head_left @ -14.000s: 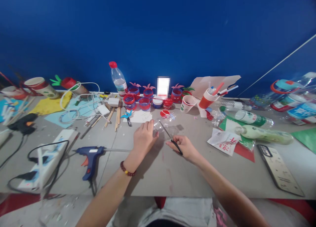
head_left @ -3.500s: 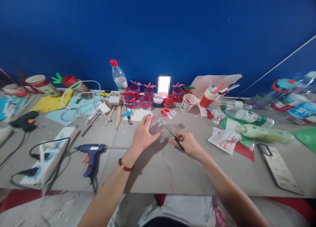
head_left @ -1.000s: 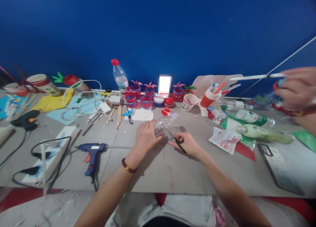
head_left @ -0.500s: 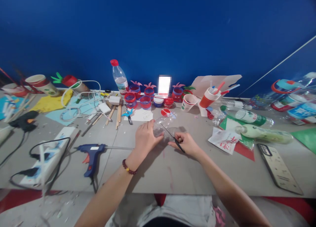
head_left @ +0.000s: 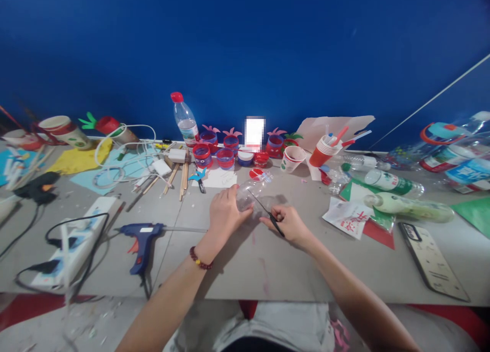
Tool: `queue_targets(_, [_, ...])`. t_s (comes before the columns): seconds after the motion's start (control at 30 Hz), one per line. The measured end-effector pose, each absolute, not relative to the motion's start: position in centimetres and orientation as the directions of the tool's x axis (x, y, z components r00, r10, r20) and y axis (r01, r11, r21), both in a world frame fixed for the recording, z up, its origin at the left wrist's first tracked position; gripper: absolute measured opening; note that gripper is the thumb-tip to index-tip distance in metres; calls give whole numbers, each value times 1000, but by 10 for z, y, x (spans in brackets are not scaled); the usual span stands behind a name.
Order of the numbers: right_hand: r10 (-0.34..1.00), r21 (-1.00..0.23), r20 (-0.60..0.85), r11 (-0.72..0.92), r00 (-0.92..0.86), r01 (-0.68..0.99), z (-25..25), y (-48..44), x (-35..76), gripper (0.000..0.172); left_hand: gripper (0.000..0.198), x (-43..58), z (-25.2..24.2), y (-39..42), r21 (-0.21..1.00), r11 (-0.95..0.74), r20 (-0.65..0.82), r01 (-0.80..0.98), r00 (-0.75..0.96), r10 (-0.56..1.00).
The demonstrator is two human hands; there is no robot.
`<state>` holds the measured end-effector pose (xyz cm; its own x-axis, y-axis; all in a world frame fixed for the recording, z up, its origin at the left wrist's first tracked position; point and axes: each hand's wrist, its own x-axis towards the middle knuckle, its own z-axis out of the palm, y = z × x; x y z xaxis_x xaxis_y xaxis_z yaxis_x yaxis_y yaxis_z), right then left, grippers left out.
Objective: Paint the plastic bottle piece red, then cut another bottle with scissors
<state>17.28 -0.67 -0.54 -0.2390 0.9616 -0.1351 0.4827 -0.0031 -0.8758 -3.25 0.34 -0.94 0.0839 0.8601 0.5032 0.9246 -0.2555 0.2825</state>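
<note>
A clear plastic bottle (head_left: 252, 189) lies over the grey table in front of me, its neck pointing away to the right. My left hand (head_left: 226, 209) is wrapped round its near left side, the thumb reaching over to the right. In my right hand (head_left: 288, 222) is a pair of black-handled scissors (head_left: 274, 221). The slim dark blade slants up and left across the bottle's side. Whether the blade has gone through the plastic I cannot tell. A round red piece (head_left: 256, 174) shows by the bottle's neck.
A blue glue gun (head_left: 143, 239) and a white power strip (head_left: 78, 242) lie at the left. Several small painted cups (head_left: 225, 159) stand at the back, near an upright bottle (head_left: 186, 122). A phone (head_left: 432, 260) and several plastic bottles (head_left: 394, 183) lie at the right.
My right hand and the scissors have shifted very slightly to the left. My left hand keeps its hold on the bottle, almost unmoved.
</note>
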Motion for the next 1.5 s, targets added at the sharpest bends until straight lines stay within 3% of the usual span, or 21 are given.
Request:
queue_targets(0.37, [967,-853,-99,39,-234,521,0,-8,171,61,62,-35,-11,6,219,-280,626,935,86,775])
queue_targets(0.63, [978,-768,-25,115,-209,631,1,-3,176,45,59,-46,-3,11,484,-391,496,783,122,860])
queue_targets(0.8, [973,-699,-6,160,-229,697,-3,0,177,33,58,-54,14,11,624,-292,339,725,86,937])
queue_targets(0.93, [971,-721,-9,160,-240,675,-4,0,176,32,62,-52,20,9,710,-188,202,679,60,978])
queue_targets(1.07, [951,-724,17,224,-308,652,-2,0,175,40,62,-47,14,7,704,-203,231,680,52,972])
queue_targets(1.23, [943,-642,-17,246,-334,726,6,-1,176,42,55,-44,6,7,618,-252,287,745,85,954])
queue_targets(1.5, [925,-630,-60,257,-376,732,4,-5,178,42,56,-38,4,4,579,-246,224,778,138,965])
